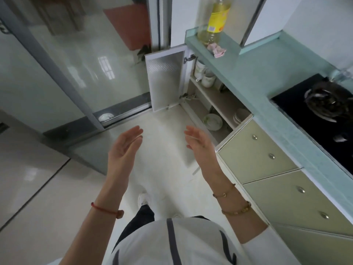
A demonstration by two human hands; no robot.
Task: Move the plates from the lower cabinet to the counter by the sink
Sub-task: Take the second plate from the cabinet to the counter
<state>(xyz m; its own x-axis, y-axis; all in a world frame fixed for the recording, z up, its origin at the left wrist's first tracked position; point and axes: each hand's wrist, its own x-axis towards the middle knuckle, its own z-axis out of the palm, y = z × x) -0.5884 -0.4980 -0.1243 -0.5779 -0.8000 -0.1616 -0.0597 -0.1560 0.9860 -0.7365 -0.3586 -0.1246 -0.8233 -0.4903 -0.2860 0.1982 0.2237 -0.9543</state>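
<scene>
The person stood on the pale floor (162, 169) and held both hands out in front. The left hand (124, 148) was open wide, with the palm turned toward the other hand, and it held nothing. The right hand (198, 144) was open wide too, with its palm facing the left one, and it was empty as well. The two hands were well apart, with bare floor showing between them. A red string (104, 209) went around the left wrist, and two gold bracelets (229, 199) sat on the right arm. The lower cabinet (215, 104) was just ahead of the right hand, and its white door (166, 81) was swung open to the left. The plates were still in the cabinet. One stack of plates (213, 121) lay on the bottom part, near the right hand but not touching it. More plates (241, 116) lay on the shelf above, at its right end. White mugs (205, 75) stood farther back on that shelf. The green counter (254, 73) ran over the cabinet. A bottle of yellow oil (216, 22) stood on the ledge at the back, with a crumpled pink thing (217, 50) beside it. A black stove (315, 115) sat in the counter on the right. Drawers with round silver knobs (267, 155) were below it.
</scene>
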